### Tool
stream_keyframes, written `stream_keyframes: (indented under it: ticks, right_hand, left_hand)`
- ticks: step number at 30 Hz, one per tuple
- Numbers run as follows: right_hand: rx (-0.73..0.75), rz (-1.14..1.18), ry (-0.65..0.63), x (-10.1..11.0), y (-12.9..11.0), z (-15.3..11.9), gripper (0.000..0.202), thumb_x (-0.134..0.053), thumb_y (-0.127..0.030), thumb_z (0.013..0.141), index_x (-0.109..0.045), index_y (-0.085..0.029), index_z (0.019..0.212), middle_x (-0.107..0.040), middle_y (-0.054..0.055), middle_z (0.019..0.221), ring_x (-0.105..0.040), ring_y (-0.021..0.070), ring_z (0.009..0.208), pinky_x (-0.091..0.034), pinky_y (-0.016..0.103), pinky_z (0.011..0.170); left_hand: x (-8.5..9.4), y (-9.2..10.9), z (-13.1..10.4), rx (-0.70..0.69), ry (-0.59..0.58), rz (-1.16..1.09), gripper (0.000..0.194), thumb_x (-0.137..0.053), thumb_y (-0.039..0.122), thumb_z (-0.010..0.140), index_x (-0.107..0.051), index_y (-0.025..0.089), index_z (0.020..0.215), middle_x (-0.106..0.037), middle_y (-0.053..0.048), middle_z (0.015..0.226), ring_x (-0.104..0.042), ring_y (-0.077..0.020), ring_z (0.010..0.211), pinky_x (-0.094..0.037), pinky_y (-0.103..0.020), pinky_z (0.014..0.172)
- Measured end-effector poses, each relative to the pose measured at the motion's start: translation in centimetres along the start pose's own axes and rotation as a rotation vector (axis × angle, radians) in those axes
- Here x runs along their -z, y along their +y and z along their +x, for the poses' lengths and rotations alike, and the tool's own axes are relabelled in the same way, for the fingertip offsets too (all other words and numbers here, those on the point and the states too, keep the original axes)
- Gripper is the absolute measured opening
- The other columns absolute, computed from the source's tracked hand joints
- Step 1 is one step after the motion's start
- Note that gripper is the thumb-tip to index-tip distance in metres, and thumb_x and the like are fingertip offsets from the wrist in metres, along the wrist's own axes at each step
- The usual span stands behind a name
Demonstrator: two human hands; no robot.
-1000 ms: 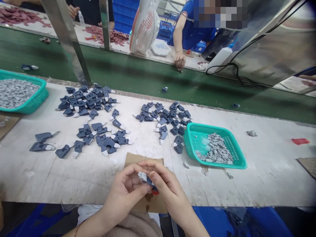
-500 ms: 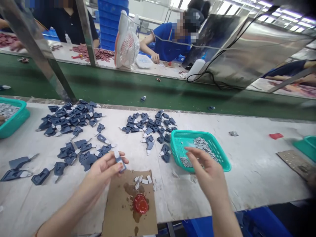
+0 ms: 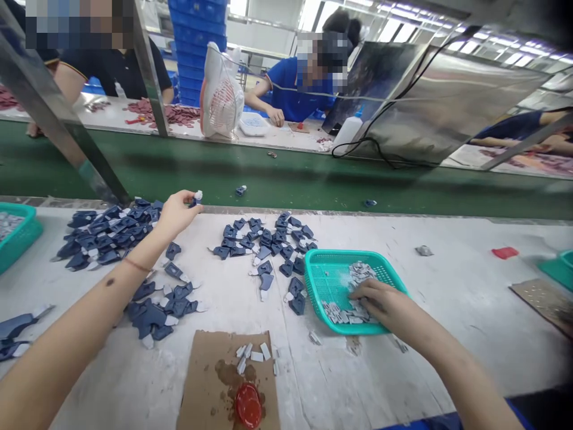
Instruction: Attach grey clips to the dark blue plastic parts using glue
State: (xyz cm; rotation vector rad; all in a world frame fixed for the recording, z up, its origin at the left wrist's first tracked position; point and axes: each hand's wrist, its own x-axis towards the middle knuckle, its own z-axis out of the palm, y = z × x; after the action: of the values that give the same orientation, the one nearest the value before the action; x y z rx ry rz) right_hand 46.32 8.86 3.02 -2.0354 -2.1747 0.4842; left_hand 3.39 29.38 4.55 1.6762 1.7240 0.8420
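Observation:
My left hand (image 3: 178, 210) is stretched out over the far edge of the table, its fingers closed on a small dark blue plastic piece (image 3: 193, 203) with a whitish tip. Below and left of it lies a heap of similar dark blue pieces (image 3: 107, 236). My right hand (image 3: 380, 298) reaches into a green plastic basket (image 3: 316, 280), fingers bent together among small grey pieces (image 3: 340, 313); its fingertips are partly hidden. On a brown cardboard sheet (image 3: 201, 382) sit a round red lid-like dish (image 3: 248, 405) and several light grey strips (image 3: 256, 356).
A second group of blue pieces (image 3: 266, 236) lies left of the basket. Beyond the table runs a green belt (image 3: 286, 179), with a metal post (image 3: 85, 143) at the left. Co-workers sit across it. Another green basket (image 3: 22, 239) stands at far left.
My left hand has moved from above the cardboard up and away to the belt's edge, still holding the blue piece. My right hand has lowered into the basket onto the grey pieces.

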Motion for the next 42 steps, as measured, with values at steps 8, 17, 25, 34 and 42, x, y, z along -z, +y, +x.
stream_keyframes:
  ticks: [8, 17, 25, 34, 42]
  right_hand:
    - [0.056, -0.009, -0.045, 0.0, 1.3, 0.3, 0.025, -0.046, -0.034, 0.088, -0.068, -0.025, 0.081, -0.067, 0.009, 0.094, -0.065, 0.0263, 0.087, -0.053, 0.037, 0.072]
    - [-0.006, 0.035, -0.038, 0.1, -0.5, 0.7, 0.026, -0.046, -0.037, 0.087, -0.068, -0.025, 0.082, -0.071, 0.007, 0.085, -0.067, 0.0245, 0.078, -0.052, 0.034, 0.069]
    - [-0.143, 0.049, 0.041, 0.7, -2.8, 0.1, 0.032, -0.042, -0.04, 0.092, -0.067, -0.023, 0.101, -0.073, 0.008, 0.091, -0.066, 0.0223, 0.071, -0.053, 0.032, 0.061]
    - [-0.133, 0.039, 0.019, -0.2, -3.1, 1.5, 0.022, -0.051, -0.026, 0.083, -0.07, -0.02, 0.091, -0.07, 0.009, 0.081, -0.065, 0.0233, 0.071, -0.051, 0.033, 0.063]
    - [-0.114, 0.139, 0.031, 0.0, -4.2, 1.5, 0.036, -0.046, -0.035, 0.088, -0.069, -0.02, 0.112, -0.071, 0.009, 0.093, -0.066, 0.0233, 0.078, -0.054, 0.034, 0.067]
  left_hand:
    - [-2.3, -0.8, 7.8, -0.088, 0.004, 0.392, 0.029, -0.061, 0.032, 0.093, -0.062, 0.016, 0.117, -0.065, -0.01, 0.12, -0.063, -0.0244, 0.107, -0.052, -0.047, 0.092]
    - [-5.8, 1.2, 9.0, -0.415, -0.141, 0.51, 0.04, -0.06, 0.031, 0.093, -0.055, 0.018, 0.13, -0.055, -0.012, 0.136, -0.055, -0.0292, 0.121, -0.046, -0.054, 0.1]
    - [-6.5, 0.7, 9.7, -0.373, -0.211, 0.408, 0.03, -0.061, 0.029, 0.092, -0.061, 0.016, 0.119, -0.06, -0.011, 0.128, -0.06, -0.0258, 0.111, -0.051, -0.049, 0.094]
    - [-4.0, 1.5, 7.5, -0.05, -0.164, -0.064, 0.019, -0.063, 0.026, 0.091, -0.065, 0.014, 0.107, -0.067, -0.008, 0.111, -0.065, -0.0211, 0.097, -0.056, -0.041, 0.084]
    - [-1.6, 4.1, -2.5, 0.152, -0.338, -0.766, 0.014, -0.054, 0.012, 0.092, -0.058, 0.015, 0.079, -0.072, -0.007, 0.091, -0.073, -0.0147, 0.081, -0.058, -0.031, 0.087]
